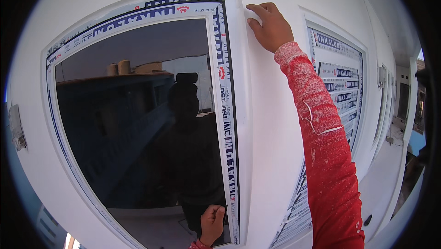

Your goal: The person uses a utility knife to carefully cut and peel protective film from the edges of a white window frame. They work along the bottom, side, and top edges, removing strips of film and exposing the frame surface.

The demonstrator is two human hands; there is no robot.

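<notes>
A dark glass window (138, 157) sits in a white frame covered with blue-and-white printed protective film (226, 129). My right hand (272, 27) is raised by the frame's upper right corner, beside the white wall edge. Its thumb and forefinger are apart, and nothing shows between them. Low in front of the glass, close to the right side of the frame, my left hand (212, 225) is closed in a fist. What it holds, if anything, is hidden. White dust and a few pale strips cling to my red right sleeve (324, 134).
Right of my arm stands a louvred door or shutter (342, 81) with similar printed film. Wall boxes hang at the far left (17, 127) and right (381, 76). A walkway (381, 180) runs off to the right, with a small dark object (367, 220) on its floor.
</notes>
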